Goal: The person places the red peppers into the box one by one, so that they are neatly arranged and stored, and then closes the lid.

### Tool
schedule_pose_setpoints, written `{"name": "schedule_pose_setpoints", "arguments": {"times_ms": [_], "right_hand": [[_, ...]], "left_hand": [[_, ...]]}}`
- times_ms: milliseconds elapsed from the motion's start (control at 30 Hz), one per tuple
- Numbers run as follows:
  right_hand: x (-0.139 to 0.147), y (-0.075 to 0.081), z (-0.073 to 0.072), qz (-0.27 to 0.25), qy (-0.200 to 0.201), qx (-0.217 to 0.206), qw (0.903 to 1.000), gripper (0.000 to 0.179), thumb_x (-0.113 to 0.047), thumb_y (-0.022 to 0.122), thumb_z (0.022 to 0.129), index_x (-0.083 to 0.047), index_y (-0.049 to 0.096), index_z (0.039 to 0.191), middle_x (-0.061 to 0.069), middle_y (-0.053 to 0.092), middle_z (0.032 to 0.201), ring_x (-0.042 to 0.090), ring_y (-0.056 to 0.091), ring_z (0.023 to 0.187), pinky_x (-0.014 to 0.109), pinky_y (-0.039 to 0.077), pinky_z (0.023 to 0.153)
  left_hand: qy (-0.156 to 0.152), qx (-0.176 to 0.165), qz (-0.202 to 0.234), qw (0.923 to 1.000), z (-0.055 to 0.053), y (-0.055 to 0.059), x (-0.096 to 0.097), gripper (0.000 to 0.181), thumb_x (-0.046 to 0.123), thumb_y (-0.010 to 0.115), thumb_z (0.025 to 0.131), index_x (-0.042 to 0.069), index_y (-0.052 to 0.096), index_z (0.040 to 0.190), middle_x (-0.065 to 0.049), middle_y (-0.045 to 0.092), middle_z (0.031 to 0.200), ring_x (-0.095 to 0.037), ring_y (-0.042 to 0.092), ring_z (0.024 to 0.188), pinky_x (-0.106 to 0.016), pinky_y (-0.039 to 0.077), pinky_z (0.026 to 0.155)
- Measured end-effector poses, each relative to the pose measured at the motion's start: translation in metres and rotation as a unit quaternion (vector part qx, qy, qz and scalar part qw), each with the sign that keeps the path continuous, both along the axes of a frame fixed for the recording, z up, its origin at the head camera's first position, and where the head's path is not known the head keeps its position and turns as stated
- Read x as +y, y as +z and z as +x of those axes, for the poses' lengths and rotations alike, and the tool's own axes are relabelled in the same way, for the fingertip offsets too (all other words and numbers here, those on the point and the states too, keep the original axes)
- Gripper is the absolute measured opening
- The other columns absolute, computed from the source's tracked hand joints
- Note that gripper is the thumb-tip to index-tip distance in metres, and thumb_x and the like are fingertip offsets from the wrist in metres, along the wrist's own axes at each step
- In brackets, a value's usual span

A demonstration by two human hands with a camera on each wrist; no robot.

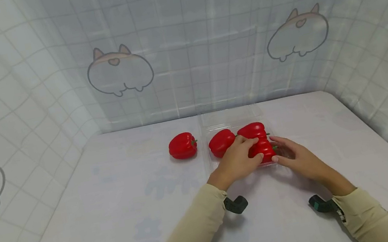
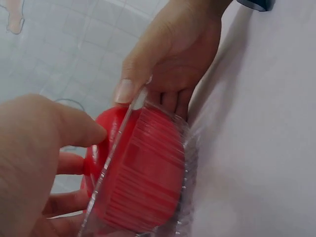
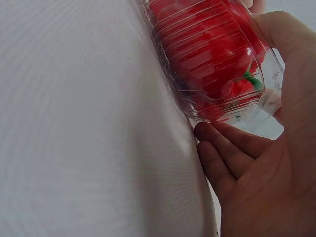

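A clear plastic clamshell box (image 1: 231,116), lid folded back, holds three red bell peppers. My left hand (image 1: 237,160) reaches over the box and grips the near-right pepper (image 1: 267,152), thumb on its near side and fingers across its top. Behind that one sits another pepper (image 1: 252,130), and a third pepper (image 1: 221,142) fills the left part. My right hand (image 1: 304,161) holds the box's right end. In the left wrist view its thumb presses the rim; in the right wrist view its fingers (image 3: 222,163) lie low by the end wall. A green stem (image 3: 253,80) shows through the plastic.
One more red bell pepper (image 1: 183,146) lies on the white table (image 1: 118,221) left of the box. Curtains (image 1: 205,50) with a grid pattern and cartoon drawings hang behind the table and on both sides. Dark devices sit at both wrists.
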State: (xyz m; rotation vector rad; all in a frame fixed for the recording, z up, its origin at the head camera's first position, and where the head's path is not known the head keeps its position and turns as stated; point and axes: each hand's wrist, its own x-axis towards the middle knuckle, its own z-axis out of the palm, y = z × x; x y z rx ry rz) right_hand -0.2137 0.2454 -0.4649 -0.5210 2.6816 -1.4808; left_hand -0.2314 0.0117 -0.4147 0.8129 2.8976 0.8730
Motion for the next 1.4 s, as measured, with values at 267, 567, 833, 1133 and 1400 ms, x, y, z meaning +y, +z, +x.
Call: {"name": "schedule_pose_setpoints", "arguments": {"times_ms": [267,567,833,1133,1400], "right_hand": [[0.0001,0.0011,-0.0001,-0.002,0.001,-0.003,1.0,0.075,-0.035,0.068,0.095,-0.017,0.031,0.157,0.017,0.042,0.153,0.038,0.049,0.133,0.054,0.044,0.103],[0.0002,0.0022,-0.0003,0.003,0.004,0.005,1.0,0.074,-0.035,0.068,0.096,-0.017,0.031,0.157,0.017,0.041,0.154,0.038,0.047,0.134,0.053,0.042,0.104],[-0.0003,0.0014,0.0007,0.001,0.002,0.001,1.0,0.073,-0.035,0.067,0.096,-0.018,0.031,0.157,0.016,0.041,0.154,0.038,0.046,0.135,0.054,0.039,0.107],[-0.0001,-0.0012,0.0001,0.004,-0.003,0.007,1.0,0.073,-0.036,0.068,0.096,-0.019,0.031,0.157,0.015,0.041,0.154,0.036,0.048,0.133,0.053,0.039,0.107],[-0.0015,0.0009,0.0005,0.016,-0.009,0.009,0.9998,0.075,-0.038,0.069,0.095,-0.018,0.031,0.157,0.016,0.04,0.155,0.038,0.047,0.134,0.056,0.039,0.107]], "left_hand": [[0.0,0.0,-0.014,0.9999,-0.0004,0.0029,0.0022,0.06,0.039,0.074,0.09,0.024,0.055,0.145,0.0,0.053,0.131,-0.015,0.053,0.117,-0.033,0.057,0.086],[0.004,-0.009,-0.009,0.9999,-0.0001,0.0048,0.0021,0.062,0.038,0.076,0.089,0.024,0.054,0.145,0.0,0.053,0.133,-0.017,0.053,0.119,-0.035,0.057,0.087],[0.002,-0.016,-0.01,0.9998,-0.0014,0.0058,0.0013,0.061,0.039,0.075,0.089,0.023,0.054,0.144,0.0,0.054,0.129,-0.014,0.054,0.114,-0.033,0.057,0.086],[0.002,-0.017,-0.014,0.9998,-0.0012,0.0065,0.0027,0.06,0.041,0.073,0.09,0.022,0.054,0.143,-0.001,0.054,0.128,-0.015,0.055,0.111,-0.034,0.057,0.086],[0.007,-0.009,-0.025,0.9996,-0.0009,0.0059,0.0041,0.061,0.044,0.073,0.09,0.024,0.053,0.144,-0.001,0.055,0.128,-0.015,0.056,0.111,-0.035,0.056,0.088]]}}
